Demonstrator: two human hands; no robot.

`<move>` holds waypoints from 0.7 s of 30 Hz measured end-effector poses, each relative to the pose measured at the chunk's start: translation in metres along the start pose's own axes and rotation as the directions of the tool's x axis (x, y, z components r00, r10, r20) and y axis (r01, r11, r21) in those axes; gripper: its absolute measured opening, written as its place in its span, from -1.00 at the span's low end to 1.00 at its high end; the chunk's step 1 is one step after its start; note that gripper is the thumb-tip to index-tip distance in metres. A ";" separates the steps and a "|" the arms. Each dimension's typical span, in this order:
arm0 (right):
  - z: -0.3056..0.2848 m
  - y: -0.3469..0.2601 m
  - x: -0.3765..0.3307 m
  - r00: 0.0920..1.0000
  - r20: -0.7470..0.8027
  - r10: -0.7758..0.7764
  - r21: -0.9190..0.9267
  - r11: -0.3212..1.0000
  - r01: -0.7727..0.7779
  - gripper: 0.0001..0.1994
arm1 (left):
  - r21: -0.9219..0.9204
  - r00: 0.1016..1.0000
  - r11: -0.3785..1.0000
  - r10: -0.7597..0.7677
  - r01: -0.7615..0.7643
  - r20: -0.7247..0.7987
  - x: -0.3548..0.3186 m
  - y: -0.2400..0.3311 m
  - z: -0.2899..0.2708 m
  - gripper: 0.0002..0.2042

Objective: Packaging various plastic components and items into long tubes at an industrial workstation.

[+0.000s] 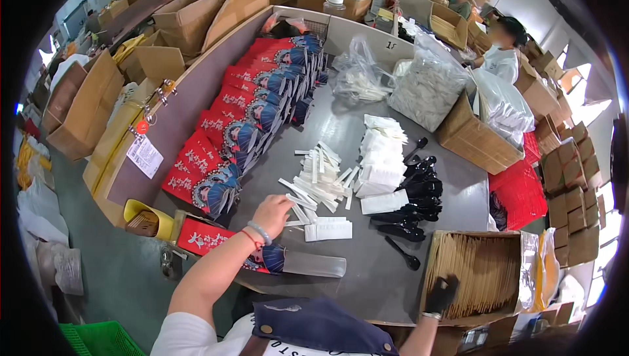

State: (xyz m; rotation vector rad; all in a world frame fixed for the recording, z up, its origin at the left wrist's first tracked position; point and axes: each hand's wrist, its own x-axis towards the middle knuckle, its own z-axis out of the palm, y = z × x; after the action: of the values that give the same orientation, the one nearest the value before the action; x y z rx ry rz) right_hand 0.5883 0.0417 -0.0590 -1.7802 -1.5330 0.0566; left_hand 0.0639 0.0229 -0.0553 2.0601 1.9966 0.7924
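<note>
My left hand (270, 217), bare with a grey bangle and a red cord at the wrist, is at the near-left edge of a loose pile of slim white packets (321, 179). Its fingers are closed on one of them. Beside it lies a small stack of white packets (329, 229). My right hand (442, 295), in a black glove, rests fingers apart over an open carton (437, 259) packed with thin brown stick-like pieces (481, 274). Between them are black plastic spoons (419, 192) and a stack of white folded packets (382, 159).
Red printed bags (196, 163) stand in overlapping rows along the left board. One red bag with a clear sleeve (314, 265) lies at the front edge. Clear plastic bags (429, 84) and a cardboard box (481, 136) occupy the back right. Another person (503, 51) is beyond them.
</note>
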 end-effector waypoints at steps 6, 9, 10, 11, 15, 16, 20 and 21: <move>-0.057 0.075 0.019 0.942 -0.001 0.336 -0.539 0.793 -0.283 -0.52 | 0.101 0.998 0.993 -0.060 0.058 0.009 0.026 0.011 0.012 -0.84; -0.046 0.056 0.029 0.917 0.163 0.363 -0.666 0.726 -0.169 -0.59 | 0.191 0.975 0.967 -0.194 0.171 0.111 0.020 -0.010 0.021 -0.87; -0.043 0.046 0.038 0.828 0.102 0.551 -0.625 0.683 -0.377 -0.66 | 0.195 0.982 0.969 -0.171 0.152 0.085 0.017 -0.014 0.025 -0.86; -0.042 0.027 0.043 0.818 0.089 0.568 -0.677 0.637 -0.368 -0.73 | 0.195 0.974 0.969 -0.177 0.149 0.140 0.015 -0.016 0.024 -0.87; -0.037 0.039 0.057 0.816 -0.029 0.577 -0.601 0.642 -0.476 -0.73 | 0.128 0.980 0.986 -0.123 0.103 0.154 0.022 -0.011 0.016 -0.90; -0.035 0.046 0.055 0.812 -0.049 0.582 -0.593 0.638 -0.492 -0.73 | 0.129 0.982 0.987 -0.117 0.097 0.149 0.020 -0.008 0.015 -0.90; -0.036 0.072 0.042 0.786 -0.114 0.608 -0.579 0.602 -0.550 -0.72 | -0.100 0.991 0.987 -0.117 0.122 0.063 0.010 0.023 0.006 -0.88; -0.040 0.077 0.037 0.777 -0.127 0.616 -0.581 0.589 -0.561 -0.72 | -0.150 0.990 0.982 -0.100 0.115 0.103 0.006 0.031 0.009 -0.88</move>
State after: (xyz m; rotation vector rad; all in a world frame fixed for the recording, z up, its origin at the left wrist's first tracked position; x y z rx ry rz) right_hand 0.6816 0.0547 -0.0584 -2.7906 -0.9754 -0.0257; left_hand 0.0952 0.0280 -0.0463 1.8520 1.9118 0.7861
